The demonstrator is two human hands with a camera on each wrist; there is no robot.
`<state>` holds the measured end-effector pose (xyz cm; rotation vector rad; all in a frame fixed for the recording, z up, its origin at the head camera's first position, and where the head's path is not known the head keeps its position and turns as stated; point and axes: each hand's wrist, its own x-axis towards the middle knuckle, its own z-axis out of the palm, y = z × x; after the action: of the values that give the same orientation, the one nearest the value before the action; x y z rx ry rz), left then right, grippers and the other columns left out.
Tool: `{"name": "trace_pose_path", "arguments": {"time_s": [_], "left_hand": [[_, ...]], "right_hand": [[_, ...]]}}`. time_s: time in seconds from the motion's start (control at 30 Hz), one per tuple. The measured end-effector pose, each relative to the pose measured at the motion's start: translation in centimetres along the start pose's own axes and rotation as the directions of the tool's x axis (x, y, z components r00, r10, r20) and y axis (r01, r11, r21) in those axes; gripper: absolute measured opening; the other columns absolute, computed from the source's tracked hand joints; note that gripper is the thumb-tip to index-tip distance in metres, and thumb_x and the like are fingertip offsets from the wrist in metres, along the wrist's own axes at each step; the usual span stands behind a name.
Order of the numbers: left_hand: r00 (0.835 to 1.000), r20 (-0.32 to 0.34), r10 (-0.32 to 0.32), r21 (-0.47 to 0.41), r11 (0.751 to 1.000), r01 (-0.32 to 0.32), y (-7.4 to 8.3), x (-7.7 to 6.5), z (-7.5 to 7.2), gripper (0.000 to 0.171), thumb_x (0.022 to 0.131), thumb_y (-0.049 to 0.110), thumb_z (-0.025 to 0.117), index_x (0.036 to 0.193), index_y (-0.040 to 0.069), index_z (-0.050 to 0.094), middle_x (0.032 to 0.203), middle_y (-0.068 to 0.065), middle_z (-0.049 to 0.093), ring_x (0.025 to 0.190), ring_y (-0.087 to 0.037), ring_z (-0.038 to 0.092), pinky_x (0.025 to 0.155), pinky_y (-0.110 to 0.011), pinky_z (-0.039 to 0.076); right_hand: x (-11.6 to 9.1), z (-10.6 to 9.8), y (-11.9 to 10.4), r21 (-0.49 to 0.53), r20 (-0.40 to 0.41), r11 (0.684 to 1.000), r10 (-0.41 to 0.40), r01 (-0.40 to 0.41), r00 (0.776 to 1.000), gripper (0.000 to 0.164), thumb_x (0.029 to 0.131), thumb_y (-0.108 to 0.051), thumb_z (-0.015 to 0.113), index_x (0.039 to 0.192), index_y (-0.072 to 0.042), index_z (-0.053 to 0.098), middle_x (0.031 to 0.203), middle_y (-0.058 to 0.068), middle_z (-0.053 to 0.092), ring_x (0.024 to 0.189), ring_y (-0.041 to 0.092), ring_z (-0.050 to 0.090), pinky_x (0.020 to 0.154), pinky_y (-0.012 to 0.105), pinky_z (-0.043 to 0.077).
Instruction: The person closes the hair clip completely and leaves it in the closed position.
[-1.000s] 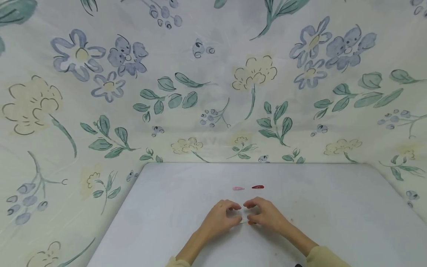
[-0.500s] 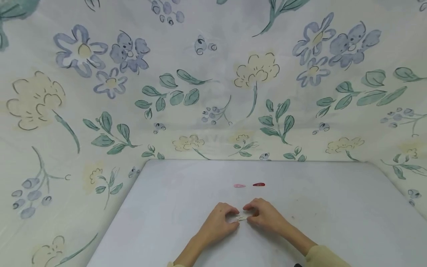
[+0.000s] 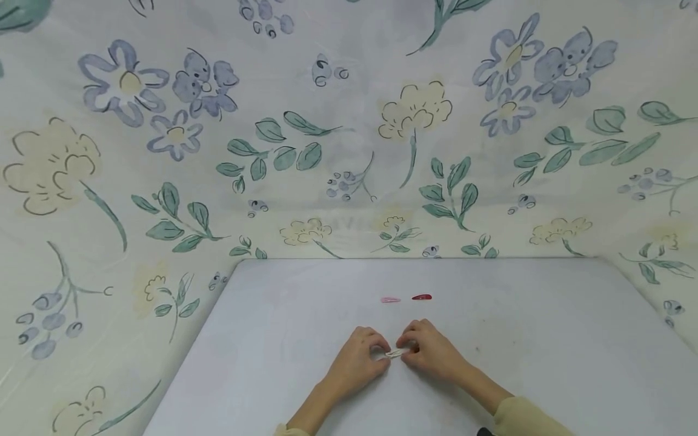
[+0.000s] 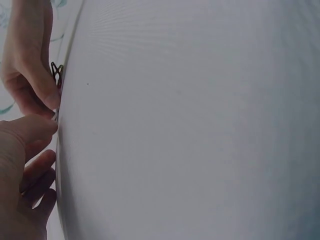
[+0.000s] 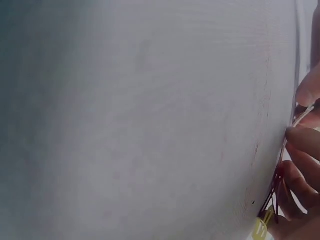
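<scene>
On the white table (image 3: 545, 339) my two hands meet at the near middle. My left hand (image 3: 360, 357) and right hand (image 3: 431, 351) each pinch one end of a small pale hair clip (image 3: 397, 352) held between their fingertips. In the left wrist view my left hand's fingers (image 4: 30, 150) curl at the lower left, and dark red clips (image 4: 56, 75) show by the right hand's fingers (image 4: 30, 75). The right wrist view shows red clips (image 5: 275, 192) and a yellow clip (image 5: 261, 229) under the right hand's curled fingers (image 5: 305, 145).
A pink hair clip (image 3: 390, 300) and a red hair clip (image 3: 422, 297) lie side by side on the table just beyond my hands. A floral cloth (image 3: 349, 151) hangs behind and to both sides of the table.
My hands have drawn closer together, and the pale clip, earlier low under the fingers, now sits pinched between both hands' fingertips. The pink and red clips have not moved.
</scene>
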<state>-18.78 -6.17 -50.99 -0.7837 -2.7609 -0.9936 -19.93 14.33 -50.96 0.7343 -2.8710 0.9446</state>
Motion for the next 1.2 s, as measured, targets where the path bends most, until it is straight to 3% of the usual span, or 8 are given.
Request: {"name": "trace_pose_path", "arguments": {"time_s": [0.5,0.7,0.87,1.2], "left_hand": [[0.999,0.027,0.018,0.05,0.999,-0.019,0.2,0.2,-0.1,0.014,0.078,0.018,0.078,0.09,0.02,0.07,0.1,0.009,0.062,0.1,-0.011,0.052,0.087,-0.03,0.048],[0.999,0.008,0.043,0.066,0.997,-0.043,0.1,0.1,0.0,0.01,0.079,0.017,0.076,0.087,0.018,0.071,0.098,0.007,0.063,0.098,-0.012,0.053,0.087,-0.03,0.048],[1.0,0.004,0.022,0.05,0.998,-0.023,0.0,0.1,0.1,0.005,0.081,0.018,0.074,0.085,0.017,0.071,0.097,0.008,0.063,0.097,-0.011,0.053,0.086,-0.029,0.048],[0.999,-0.037,0.036,0.02,0.999,-0.036,-0.1,0.0,0.3,0.008,0.079,0.015,0.075,0.081,0.018,0.069,0.095,0.008,0.063,0.096,-0.01,0.054,0.085,-0.029,0.048]], "right_hand": [[0.0,-0.1,-0.3,-0.054,0.019,0.998,0.01,-0.009,1.0,0.009,0.082,-0.01,0.076,0.083,-0.018,0.073,0.093,-0.011,0.056,0.093,0.012,0.048,0.078,0.031,0.048],[0.3,-0.5,-0.2,-0.02,0.09,1.0,0.014,-0.013,0.996,0.006,0.08,-0.013,0.076,0.083,-0.018,0.073,0.094,-0.01,0.056,0.094,0.014,0.048,0.079,0.031,0.047],[0.4,-0.9,0.0,-0.001,0.142,1.0,0.022,-0.022,0.99,0.007,0.081,-0.015,0.075,0.085,-0.019,0.072,0.096,-0.011,0.055,0.096,0.013,0.047,0.078,0.028,0.047],[0.4,-1.0,0.0,0.012,0.122,1.0,-0.011,0.01,0.992,0.012,0.081,-0.007,0.073,0.078,-0.018,0.07,0.095,-0.009,0.055,0.094,0.014,0.048,0.078,0.029,0.047]]}}
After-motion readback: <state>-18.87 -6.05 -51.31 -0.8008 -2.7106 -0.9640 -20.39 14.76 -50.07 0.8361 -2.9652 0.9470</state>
